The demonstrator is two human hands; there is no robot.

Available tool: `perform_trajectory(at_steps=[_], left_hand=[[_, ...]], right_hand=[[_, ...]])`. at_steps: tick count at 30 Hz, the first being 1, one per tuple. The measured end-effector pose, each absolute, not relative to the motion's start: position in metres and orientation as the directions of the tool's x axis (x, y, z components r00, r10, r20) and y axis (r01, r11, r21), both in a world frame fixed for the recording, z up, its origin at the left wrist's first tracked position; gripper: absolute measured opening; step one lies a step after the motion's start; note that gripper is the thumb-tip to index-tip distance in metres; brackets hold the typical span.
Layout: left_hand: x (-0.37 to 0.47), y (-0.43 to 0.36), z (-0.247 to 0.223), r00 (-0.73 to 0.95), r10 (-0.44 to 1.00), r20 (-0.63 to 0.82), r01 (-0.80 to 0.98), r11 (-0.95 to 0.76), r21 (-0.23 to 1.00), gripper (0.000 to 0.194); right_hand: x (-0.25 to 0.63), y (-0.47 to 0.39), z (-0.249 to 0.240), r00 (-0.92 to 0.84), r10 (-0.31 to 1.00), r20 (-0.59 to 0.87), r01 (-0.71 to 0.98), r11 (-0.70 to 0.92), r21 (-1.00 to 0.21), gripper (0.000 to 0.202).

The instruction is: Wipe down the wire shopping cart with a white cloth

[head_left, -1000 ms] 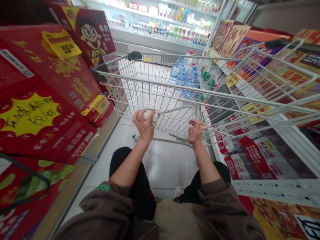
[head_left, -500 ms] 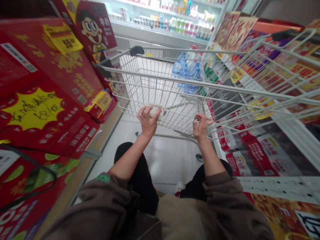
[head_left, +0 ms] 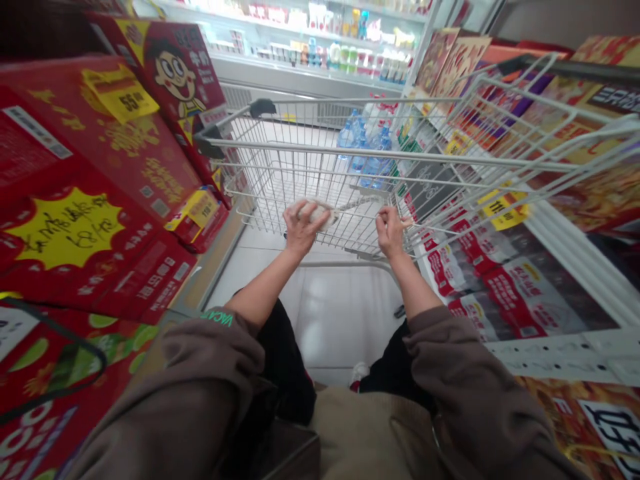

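Observation:
My left hand (head_left: 303, 230) is closed around a small whitish, soft-looking bundle (head_left: 320, 212), possibly yarn, its fingers curled over the top. A thin greyish strand (head_left: 360, 203) runs from near the bundle toward my right hand (head_left: 391, 230). That right hand is closed in a pinch; what sits between its fingertips is too small to tell. A short pale beige piece (head_left: 407, 221) pokes out beside its knuckles. Both hands are at the near side of a wire shopping cart (head_left: 320, 155), in front of its lower bars.
Red gift boxes (head_left: 95, 147) with yellow price tags are stacked on the left. On the right, shelves hold packaged goods (head_left: 520, 293). Water bottles (head_left: 367, 150) show beyond the cart's wires, and a lit refrigerated display (head_left: 310, 53) spans the back.
My hands have come closer together and risen slightly in view. My right fingers are now curled tighter. The left hand keeps its hold on the whitish bundle.

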State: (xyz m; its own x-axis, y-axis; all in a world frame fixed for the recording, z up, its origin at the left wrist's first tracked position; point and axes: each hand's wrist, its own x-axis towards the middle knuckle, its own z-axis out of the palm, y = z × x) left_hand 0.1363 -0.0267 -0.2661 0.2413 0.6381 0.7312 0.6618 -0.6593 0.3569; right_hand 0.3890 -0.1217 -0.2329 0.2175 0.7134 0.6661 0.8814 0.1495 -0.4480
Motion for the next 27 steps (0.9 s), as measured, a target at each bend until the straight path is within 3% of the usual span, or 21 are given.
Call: perform_trajectory(at_steps=[4,7,11,15,18,21,24,27], left_hand=[[0.121,-0.023,-0.270,-0.003,0.668,0.744,0.722,-0.513,0.464,0.039],[0.152,-0.039,-0.272,0.070,0.665,0.743,0.724,-0.546,0.421,0.038],[0.175,-0.052,-0.271,0.384,0.636,0.669,0.659,-0.697,0.284,0.036],[0.131,-0.043,-0.265,0.110,0.679,0.726,0.730,-0.551,0.405,0.037],[0.103,-0.039,-0.259,-0.045,0.669,0.742,0.752,-0.467,0.466,0.041],[0.118,-0.047,-0.254,-0.020,0.665,0.746,0.742,-0.490,0.457,0.045],[0.152,-0.059,-0.251,0.068,0.679,0.731,0.716,-0.543,0.438,0.042],[0.161,-0.061,-0.252,0.135,0.708,0.693,0.703,-0.561,0.437,0.038]], right_hand=[[0.392,-0.118,-0.236,0.204,0.721,0.662,0.888,0.148,-0.434,0.031],[0.391,-0.119,-0.238,0.195,0.721,0.665,0.893,0.150,-0.424,0.032],[0.396,-0.123,-0.238,0.156,0.744,0.650,0.888,0.182,-0.421,0.037],[0.403,-0.127,-0.239,0.147,0.755,0.639,0.886,0.187,-0.425,0.037],[0.387,-0.132,-0.245,0.202,0.711,0.673,0.917,0.104,-0.385,0.037],[0.349,-0.134,-0.254,0.317,0.594,0.739,0.930,-0.044,-0.364,0.037],[0.309,-0.130,-0.257,0.152,0.624,0.766,0.974,0.037,-0.223,0.038],[0.290,-0.125,-0.255,0.075,0.666,0.743,0.981,0.084,-0.174,0.044]])
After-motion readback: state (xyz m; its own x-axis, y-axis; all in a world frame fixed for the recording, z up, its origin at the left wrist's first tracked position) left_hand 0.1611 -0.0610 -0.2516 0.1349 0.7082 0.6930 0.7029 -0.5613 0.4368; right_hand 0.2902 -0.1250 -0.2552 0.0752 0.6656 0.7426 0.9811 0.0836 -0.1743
